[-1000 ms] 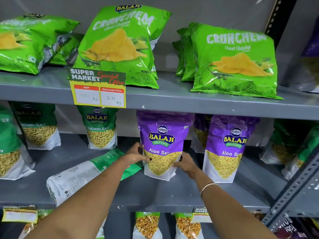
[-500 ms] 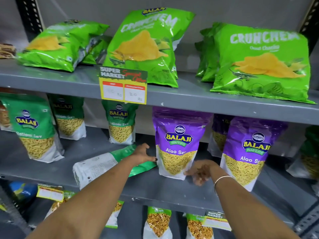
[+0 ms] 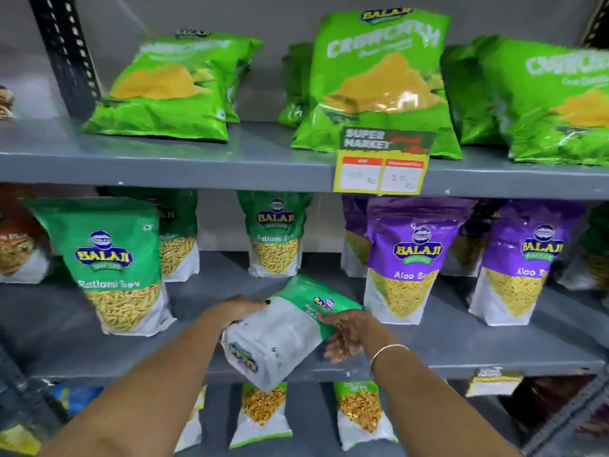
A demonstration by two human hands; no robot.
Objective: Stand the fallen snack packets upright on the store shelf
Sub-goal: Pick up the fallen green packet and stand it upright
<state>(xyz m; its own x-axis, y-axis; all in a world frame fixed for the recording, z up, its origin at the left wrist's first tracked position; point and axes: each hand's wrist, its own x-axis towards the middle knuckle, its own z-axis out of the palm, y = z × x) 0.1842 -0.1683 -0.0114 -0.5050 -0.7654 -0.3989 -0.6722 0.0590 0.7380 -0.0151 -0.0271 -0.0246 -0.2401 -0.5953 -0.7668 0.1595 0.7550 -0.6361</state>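
Both hands are on the fallen green packet point(image 3: 283, 331) now, lying on its back at the front edge of the middle shelf point(image 3: 461, 344), its white bottom end poking out over the lip toward 7 o'clock and its green top pointing to 1 o'clock. The left hand point(image 3: 239, 308) is clamped over the packet's upper-left edge, fingers wrapped around it. The right hand point(image 3: 346, 331) sits against the right side, fingers spread and loose, more steadying than gripping, I'd say. So this one is not up yet, just being gathered. Around it, things look good: the purple Aloo Sev packet point(image 3: 408, 262) at 3 o'clock of the hands stands upright, its purple neighbour point(image 3: 524, 262) further right stands too, and the big green Ratlami Sev packet point(image 3: 115, 265) at 9 o'clock is on its base. On this shelf, this looks like the last one lying down; the edges of the view are too blurred to be sure
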